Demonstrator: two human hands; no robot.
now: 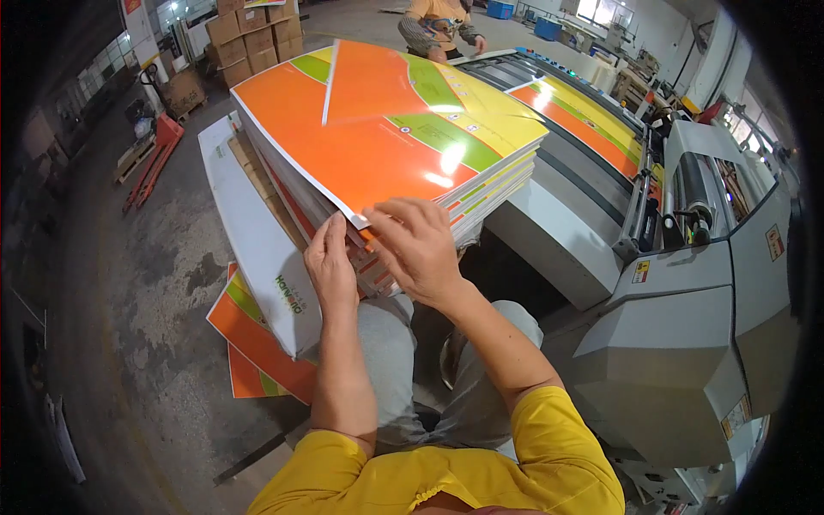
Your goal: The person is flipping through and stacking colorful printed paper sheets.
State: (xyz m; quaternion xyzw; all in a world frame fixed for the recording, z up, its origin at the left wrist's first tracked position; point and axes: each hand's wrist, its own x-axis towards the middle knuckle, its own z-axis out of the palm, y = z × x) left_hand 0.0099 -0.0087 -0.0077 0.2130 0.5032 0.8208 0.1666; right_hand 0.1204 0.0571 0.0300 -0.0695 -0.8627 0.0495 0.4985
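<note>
Both your hands sit at the near corner of the stack of printed sheets (378,137), the glossy orange, green and yellow pile resting on the pallet load in front of your knees. Left hand (330,262): fingers flat against the left side of that corner, thumb up along the sheet edges, not closed around anything. Right hand (416,245): fingertips curled over the corner's top sheets, pinching or riffling a few; how many is too small to tell.

Stack lies directly ahead and above the hands, long axis running away from you toward the far right. Right hand is on top of the corner, left hand beside it, so the right is nearer the upper sheets.

Grey machine (687,343) stands at your right, well apart from the hands.
</note>
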